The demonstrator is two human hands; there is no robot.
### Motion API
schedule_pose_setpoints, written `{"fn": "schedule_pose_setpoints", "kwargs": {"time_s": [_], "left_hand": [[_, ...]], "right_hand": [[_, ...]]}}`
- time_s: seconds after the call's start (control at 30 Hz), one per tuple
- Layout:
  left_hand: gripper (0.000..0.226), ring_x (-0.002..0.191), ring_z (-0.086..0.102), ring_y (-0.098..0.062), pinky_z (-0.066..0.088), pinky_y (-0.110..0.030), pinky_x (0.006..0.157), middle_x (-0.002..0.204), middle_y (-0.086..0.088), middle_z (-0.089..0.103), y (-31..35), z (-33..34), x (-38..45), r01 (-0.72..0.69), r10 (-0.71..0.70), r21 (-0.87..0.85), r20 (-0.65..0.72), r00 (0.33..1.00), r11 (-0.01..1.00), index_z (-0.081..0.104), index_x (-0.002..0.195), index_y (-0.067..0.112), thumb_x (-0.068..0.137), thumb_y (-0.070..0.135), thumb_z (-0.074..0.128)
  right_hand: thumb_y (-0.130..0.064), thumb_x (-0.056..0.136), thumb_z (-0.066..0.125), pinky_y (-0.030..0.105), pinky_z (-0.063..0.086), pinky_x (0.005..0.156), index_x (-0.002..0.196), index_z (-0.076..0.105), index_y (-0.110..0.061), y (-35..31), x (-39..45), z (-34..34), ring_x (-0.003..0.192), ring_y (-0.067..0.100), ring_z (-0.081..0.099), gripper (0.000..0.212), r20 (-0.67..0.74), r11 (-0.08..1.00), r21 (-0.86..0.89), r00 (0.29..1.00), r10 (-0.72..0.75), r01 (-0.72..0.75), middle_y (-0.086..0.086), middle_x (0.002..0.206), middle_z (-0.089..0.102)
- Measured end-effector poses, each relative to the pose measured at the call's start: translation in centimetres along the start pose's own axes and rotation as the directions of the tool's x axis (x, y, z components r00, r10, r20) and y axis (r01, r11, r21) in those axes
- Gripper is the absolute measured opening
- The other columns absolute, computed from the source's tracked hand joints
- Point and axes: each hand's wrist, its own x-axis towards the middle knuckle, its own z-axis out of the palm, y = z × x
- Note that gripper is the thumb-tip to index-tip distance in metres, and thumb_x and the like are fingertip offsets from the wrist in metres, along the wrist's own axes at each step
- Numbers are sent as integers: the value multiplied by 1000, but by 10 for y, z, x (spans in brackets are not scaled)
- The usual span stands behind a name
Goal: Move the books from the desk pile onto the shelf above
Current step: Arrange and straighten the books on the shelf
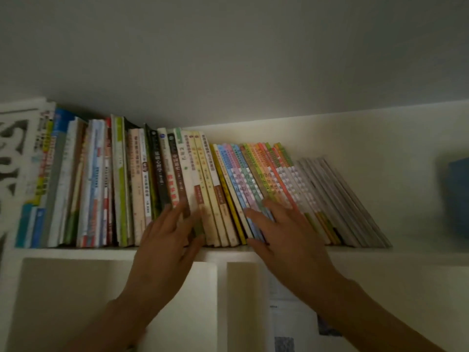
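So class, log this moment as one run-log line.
left hand: open on brown spines | right hand: open on pastel spines | row of books: leaning on shelf

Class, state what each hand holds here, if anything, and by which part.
Nothing is held. The left hand and right hand lie open against the spines of the books.

wall (228, 47): plain pale | shelving unit (76, 252): white (dim light) | blue box (458, 194): far right

A blurred blue object (458, 196) sits at the far right, well apart from everything else. Below, white compartments (119, 301) are split by an upright divider (222, 301), and papers (289, 323) hang inside the right one. A pale ceiling (228, 47) spans the top.
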Motion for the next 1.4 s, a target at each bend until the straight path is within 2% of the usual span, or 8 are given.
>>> {"fn": "schedule_pose_setpoints", "kwargs": {"time_s": [0.17, 0.47, 0.7, 0.9, 1.03, 1.17, 1.23, 1.4], "left_hand": [[101, 138, -17, -9, 4, -37, 116, 145, 10, -28, -54, -9, 15, 97, -105, 85, 99, 990, 992, -27, 132, 30, 80, 62, 52], [116, 133, -33, -7, -20, -26, 106, 137, 8, -45, -98, -11, 33, -108, 103, 26, 139, 985, 994, -40, 127, 26, 69, 76, 47], [111, 138, 20, -29, 6, -45, 109, 150, -8, 29, -128, 8, 45, -199, 176, 169, 143, 974, 965, 21, 147, 11, 67, 88, 6], [110, 125, -45, -2, -36, -29, 100, 127, 29, -51, -117, -9, 40, -140, 152, -115, 103, 983, 983, -48, 121, 46, 49, 97, 18], [96, 132, -40, -12, -29, -41, 102, 139, 17, -45, -101, 0, 48, -41, 41, -28, -8, 999, 999, -39, 132, 40, 57, 87, -2], [100, 140, 19, -31, 4, -55, 111, 151, -4, 24, -105, 8, 57, -84, 90, 208, -21, 996, 975, 24, 146, 13, 75, 82, 10], [99, 136, 29, -34, 15, -60, 108, 147, -4, 32, -113, 7, 60, -90, 94, 272, 0, 996, 958, 29, 144, 15, 75, 82, 8], [99, 133, 32, -36, 20, -59, 96, 147, -5, 32, -115, -3, 64, -99, 83, 312, 64, 994, 945, 30, 144, 14, 73, 81, 11]], "right_hand": [[-37, 89, 60, 30, 50, 82, 149, -1, -31, -48, 38, 28, 100, 21, 59, 86, 261, 988, 22, 955, 142, -153, 5, 118, 57], [-72, 71, 57, 29, 52, 80, 146, -20, -23, -87, 64, 41, 102, 17, 62, 118, 207, 870, -258, 856, 474, -420, 0, 125, 58], [-64, 67, 69, 28, 51, 76, 138, 16, -16, -100, 85, 48, 95, 17, 63, 101, 276, 762, -319, 714, 643, -564, 2, 117, 60], [-67, 69, 65, 24, 47, 72, 144, 4, -20, -96, 75, 53, 99, 15, 61, 108, 239, 794, -268, 760, 604, -546, 0, 118, 59], [-79, 68, 48, 28, 38, 99, 146, 6, -26, -86, 62, 47, 124, 21, 41, 104, 163, 834, -346, 848, 504, -430, 3, 135, 42], [-54, 80, 62, 1, 39, 66, 141, 16, -32, -69, 64, 32, 83, -5, 49, 80, 302, 904, -56, 856, 420, -424, -22, 101, 47], [-45, 82, 65, 0, 36, 55, 143, 15, -31, -67, 66, 31, 66, -8, 45, 79, 323, 913, -19, 862, 391, -407, -26, 85, 43], [-34, 74, 77, 12, 39, 73, 136, 29, -30, -62, 66, 42, 90, 3, 49, 78, 263, 881, 146, 876, 403, -449, -12, 115, 56]]}}
